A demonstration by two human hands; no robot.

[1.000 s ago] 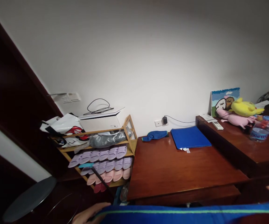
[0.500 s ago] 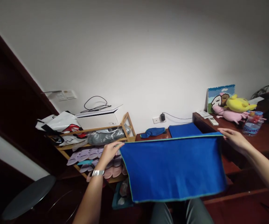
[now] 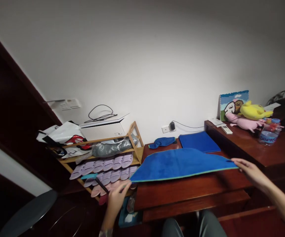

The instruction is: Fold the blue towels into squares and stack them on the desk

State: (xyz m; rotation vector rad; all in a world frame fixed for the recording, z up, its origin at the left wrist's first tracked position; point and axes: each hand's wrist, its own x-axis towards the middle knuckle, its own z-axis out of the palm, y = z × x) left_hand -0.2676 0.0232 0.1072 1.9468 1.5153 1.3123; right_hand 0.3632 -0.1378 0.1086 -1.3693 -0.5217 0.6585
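Observation:
A blue cloth (image 3: 179,166) with a green-stitched edge is stretched between my two hands above the brown wooden table (image 3: 167,192). Its near edge runs almost straight, while the far part billows out toward the wall. My left hand (image 3: 117,194) pinches the near left corner. At the near right corner, my right hand (image 3: 249,171) is closed on the cloth. Behind it on the table lie a flat, folded blue cloth (image 3: 199,142) and a small crumpled blue cloth (image 3: 162,142).
To the left stands a wooden shoe rack (image 3: 138,153) with several slippers (image 3: 107,164), bags and a white box (image 3: 105,130). On the higher desk at right are plush toys (image 3: 248,123), a remote control (image 3: 226,130) and a water bottle (image 3: 269,133). A round stool (image 3: 31,210) sits lower left.
Both my hands have come down and closer to me. The cloth, hanging upright before, now floats nearly flat with its free edge swung away toward the wall.

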